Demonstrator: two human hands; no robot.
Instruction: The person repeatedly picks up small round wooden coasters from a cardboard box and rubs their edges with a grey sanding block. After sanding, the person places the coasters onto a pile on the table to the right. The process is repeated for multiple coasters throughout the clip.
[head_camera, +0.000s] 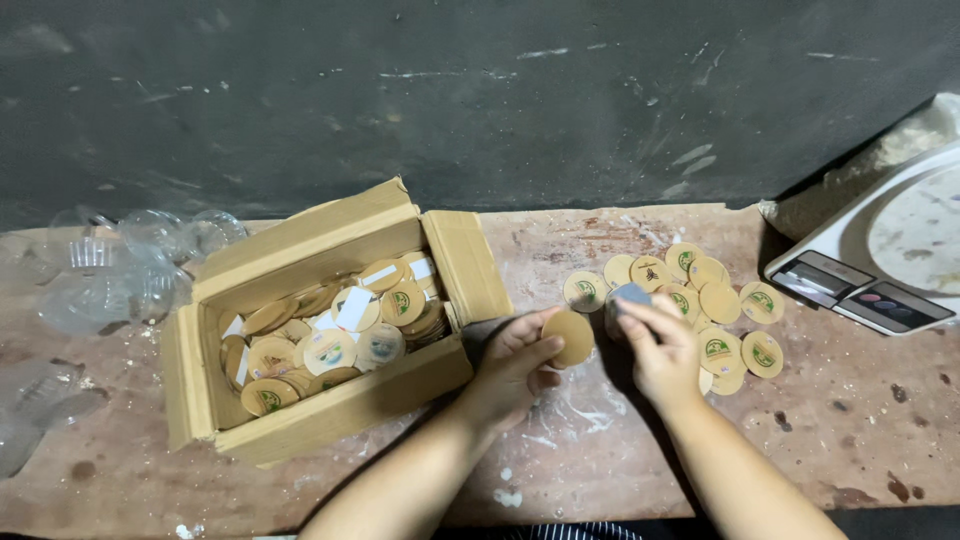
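Right of my cardboard box (330, 330), the weighing scale (880, 260) is cut off by the frame edge. Left of the box, clear plastic cups (120, 270) blur together. My right hand (665, 350) hides most of a grey object (630, 294).

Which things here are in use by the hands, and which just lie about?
In use: left hand holding a disc; right hand with a grey pad; disc pile; box.
Lying about: scale; plastic cups.
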